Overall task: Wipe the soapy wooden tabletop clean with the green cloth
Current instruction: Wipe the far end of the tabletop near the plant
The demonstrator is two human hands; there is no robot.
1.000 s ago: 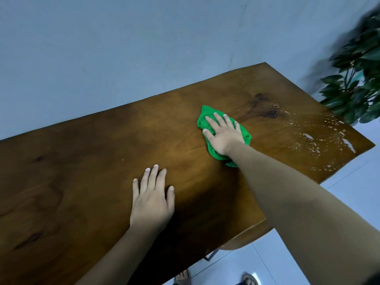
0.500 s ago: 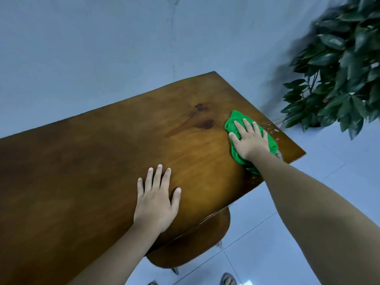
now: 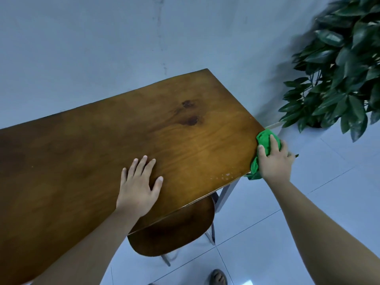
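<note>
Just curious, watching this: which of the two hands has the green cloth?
The right hand, gripping the bunched green cloth at the tabletop's end edge. The left hand only lies flat on the wood, fingers straight, holding nothing.

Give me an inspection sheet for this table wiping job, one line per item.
Surface: wooden tabletop, soap spots near its near right corner.
Job's things: green cloth bunched at the tabletop's right edge.
Clutter: nothing seen.
Hands: left hand flat on the tabletop; right hand grips the green cloth.
Cables: nothing seen.
Surroundings: wooden seat under the table, leafy plant, tiled floor, plain wall.
</note>
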